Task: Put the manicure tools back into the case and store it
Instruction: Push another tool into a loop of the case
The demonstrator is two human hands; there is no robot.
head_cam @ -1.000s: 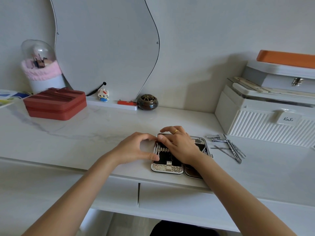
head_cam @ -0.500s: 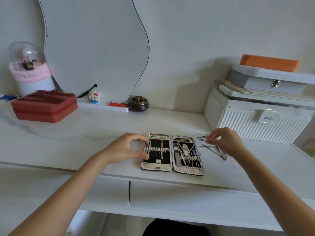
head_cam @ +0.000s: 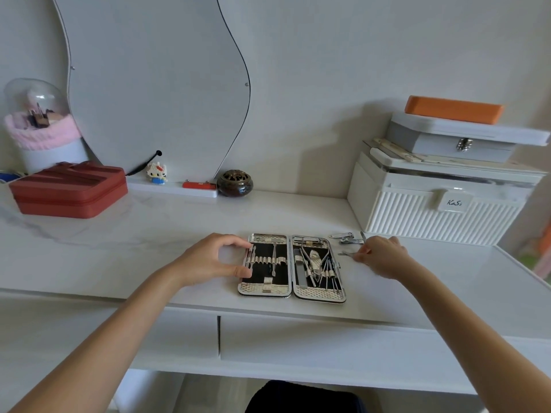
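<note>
Since the earlier frame the right hand (head_cam: 380,257) has closed on a thin metal tool (head_cam: 347,254), pinching it beside the open silver-rimmed black manicure case (head_cam: 290,266) on the white marble-look tabletop (head_cam: 149,234). The left hand (head_cam: 213,259) braces the case's left edge, fingers curled.

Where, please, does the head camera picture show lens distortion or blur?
Head view: wide-angle bowing curves the desk front edge and tilts the white storage box; the far right margin is smeared; the open case at centre is fairly sharp; light is soft, with only faint shadows.
</note>
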